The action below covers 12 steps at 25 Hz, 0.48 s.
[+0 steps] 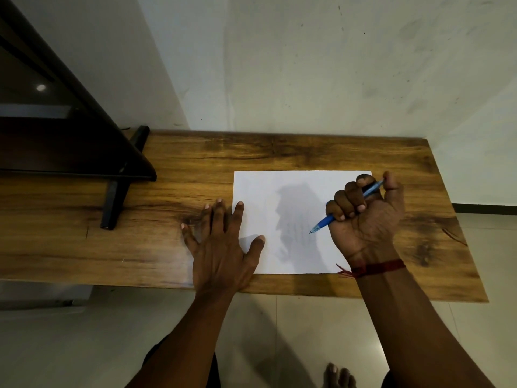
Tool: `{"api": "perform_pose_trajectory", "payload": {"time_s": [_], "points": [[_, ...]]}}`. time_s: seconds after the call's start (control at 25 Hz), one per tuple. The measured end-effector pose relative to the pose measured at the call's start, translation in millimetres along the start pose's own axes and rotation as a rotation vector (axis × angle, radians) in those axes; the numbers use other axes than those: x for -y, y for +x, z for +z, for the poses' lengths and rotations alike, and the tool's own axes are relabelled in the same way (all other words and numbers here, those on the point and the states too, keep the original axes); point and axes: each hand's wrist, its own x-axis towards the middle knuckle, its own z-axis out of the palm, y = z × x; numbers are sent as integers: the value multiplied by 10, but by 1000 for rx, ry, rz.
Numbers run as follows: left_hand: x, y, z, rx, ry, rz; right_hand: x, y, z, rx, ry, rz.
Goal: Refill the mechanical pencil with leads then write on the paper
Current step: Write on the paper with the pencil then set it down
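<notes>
Pressure stays light: your right hand (366,217) fists the blue plastic mechanical pencil (345,206), left hand (223,247) splayed on white paper sheet (293,191).

A white rectangular paper sheet (285,219) lies on the brown wooden table (173,247), between the left hand (221,247) and right hand (366,219). The blue plastic mechanical pencil (327,219) sits inside the right fist, tip over the sheet. A dark metal stand (117,191) rests far left of the left hand.
</notes>
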Motion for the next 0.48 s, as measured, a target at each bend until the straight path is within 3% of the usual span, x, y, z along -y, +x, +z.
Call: {"api": "perform_pose_trajectory", "payload": {"time_s": [0.48], "points": [[-3,5,7,-2,-12,-3,36,-7,32,20,-35,-38]]}}
